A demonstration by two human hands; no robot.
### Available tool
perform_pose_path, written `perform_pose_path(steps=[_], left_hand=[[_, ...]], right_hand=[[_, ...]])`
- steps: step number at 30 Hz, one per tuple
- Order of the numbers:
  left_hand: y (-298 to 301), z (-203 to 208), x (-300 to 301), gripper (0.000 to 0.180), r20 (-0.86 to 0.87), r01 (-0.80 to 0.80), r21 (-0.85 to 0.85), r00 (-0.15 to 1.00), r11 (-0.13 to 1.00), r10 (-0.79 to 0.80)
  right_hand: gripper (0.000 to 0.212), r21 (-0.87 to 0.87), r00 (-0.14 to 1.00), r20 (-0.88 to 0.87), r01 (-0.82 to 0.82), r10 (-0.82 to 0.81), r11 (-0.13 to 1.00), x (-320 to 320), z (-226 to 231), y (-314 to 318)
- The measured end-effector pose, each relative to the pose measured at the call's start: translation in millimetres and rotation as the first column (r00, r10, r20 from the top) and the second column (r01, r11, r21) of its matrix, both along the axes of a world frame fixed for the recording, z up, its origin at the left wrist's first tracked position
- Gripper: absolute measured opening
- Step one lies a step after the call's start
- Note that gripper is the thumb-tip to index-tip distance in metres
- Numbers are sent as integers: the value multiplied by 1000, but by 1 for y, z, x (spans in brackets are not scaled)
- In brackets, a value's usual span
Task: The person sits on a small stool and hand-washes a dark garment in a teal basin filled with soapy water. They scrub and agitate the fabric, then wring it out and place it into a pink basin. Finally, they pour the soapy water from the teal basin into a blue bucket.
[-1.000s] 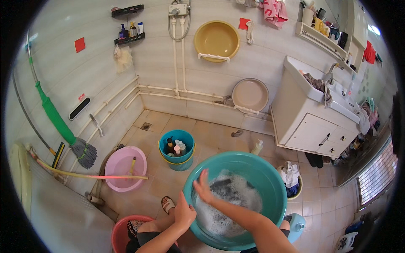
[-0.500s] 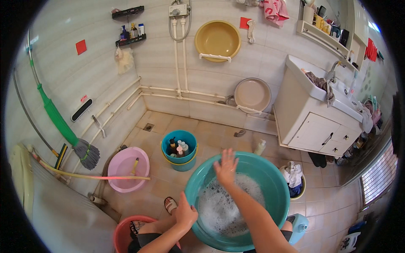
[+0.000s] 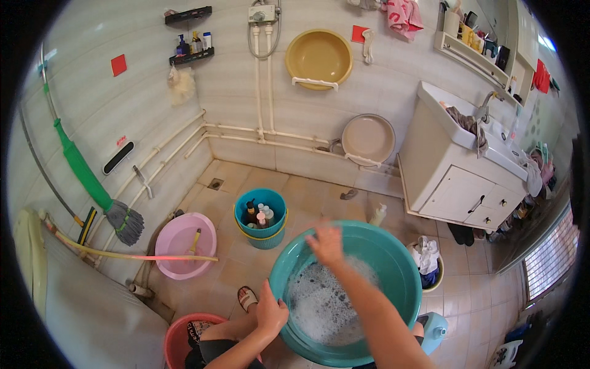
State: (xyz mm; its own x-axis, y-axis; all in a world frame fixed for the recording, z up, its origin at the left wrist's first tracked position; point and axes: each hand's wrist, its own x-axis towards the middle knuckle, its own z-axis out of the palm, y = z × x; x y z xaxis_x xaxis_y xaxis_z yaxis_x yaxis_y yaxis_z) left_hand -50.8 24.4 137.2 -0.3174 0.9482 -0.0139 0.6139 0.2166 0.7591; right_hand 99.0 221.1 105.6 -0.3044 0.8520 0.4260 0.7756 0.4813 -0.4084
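Note:
A large teal basin (image 3: 399,258) stands tilted before me, with foamy, greyish water (image 3: 329,298) inside it. My left hand (image 3: 270,310) is closed around its left rim, thumb over the edge. At the far inner wall of the basin, above the suds, is my right hand (image 3: 326,243). It looks open and empty, with the thumb apart from the fingers, though motion smears the fingertips. I cannot tell whether the right palm touches the wall.
A teal bucket of bottles (image 3: 261,237) and a pink basin (image 3: 187,264) crossed by a hose (image 3: 141,259) stand left. At right are a basket of clothes (image 3: 432,283) and a light-blue jug (image 3: 434,332). A pump bottle (image 3: 378,214) stands beyond the basin; a red tub (image 3: 175,338) is near left.
My right hand has shifted slightly within the far part of the basin, and its fingers are now blurred. The foam has slid a little. My left hand keeps its hold on the rim.

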Motion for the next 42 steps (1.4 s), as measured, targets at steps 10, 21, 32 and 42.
perform_pose_path(steps=[10,21,32,42], left_hand=[[-2,5,0,60,109,1,0,994,1000,-1],[1,-26,-6,47,380,-192,165,918,968,117],[7,-39,-4,45,645,-237,159,760,958,80],[5,-30,-8,41,419,-221,135,896,966,146]], right_hand=[[74,-6,748,590,379,-302,925,100,-55,-61],[74,-581,653,-693,-256,-305,773,-74,-77,-59],[70,-774,735,-518,-621,438,127,33,9,-249],[64,-531,-75,793,401,605,746,143,-6,-177]])
